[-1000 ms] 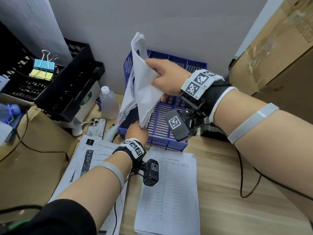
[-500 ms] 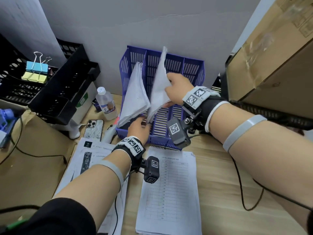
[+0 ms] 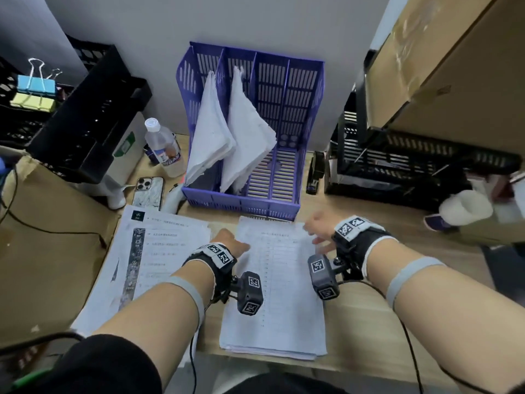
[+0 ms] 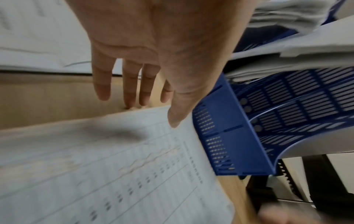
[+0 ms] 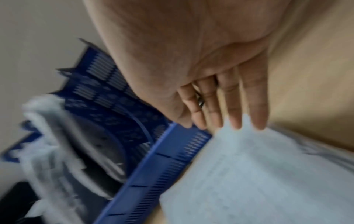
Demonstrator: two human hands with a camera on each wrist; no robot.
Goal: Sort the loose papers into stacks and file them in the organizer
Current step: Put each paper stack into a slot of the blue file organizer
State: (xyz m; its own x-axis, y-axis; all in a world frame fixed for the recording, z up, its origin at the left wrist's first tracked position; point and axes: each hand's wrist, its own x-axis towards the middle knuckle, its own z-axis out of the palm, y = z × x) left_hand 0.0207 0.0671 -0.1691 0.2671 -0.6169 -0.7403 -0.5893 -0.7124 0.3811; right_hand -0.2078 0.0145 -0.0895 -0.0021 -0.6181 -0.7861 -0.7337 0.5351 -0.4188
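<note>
The blue slotted organizer (image 3: 284, 115) stands against the wall. Its two left slots each hold a leaning stack of white papers (image 3: 247, 137); the two right slots hold nothing. Two paper stacks lie on the table: a printed-document stack (image 3: 159, 257) at left and a table-form stack (image 3: 278, 297) at centre. My left hand (image 3: 235, 244) hovers open at the form stack's top left edge, fingers straight (image 4: 134, 100) over the form stack (image 4: 114, 166). My right hand (image 3: 315, 228) is open at its top right corner, fingertips (image 5: 235, 121) at the sheet's edge (image 5: 258, 174), beside the organizer (image 5: 153, 166).
Black crates (image 3: 85, 118) with binder clips (image 3: 35, 83) stand at left above a cardboard sheet (image 3: 51, 237). A bottle (image 3: 164, 146) and phone (image 3: 149, 193) lie left of the organizer. A stapler (image 3: 314, 177), black crate (image 3: 397, 166) and cardboard box (image 3: 440, 66) are at right.
My right hand let go of the papers, which now lean in the organizer's second slot. Both hands drew back from the organizer down to the form stack on the table.
</note>
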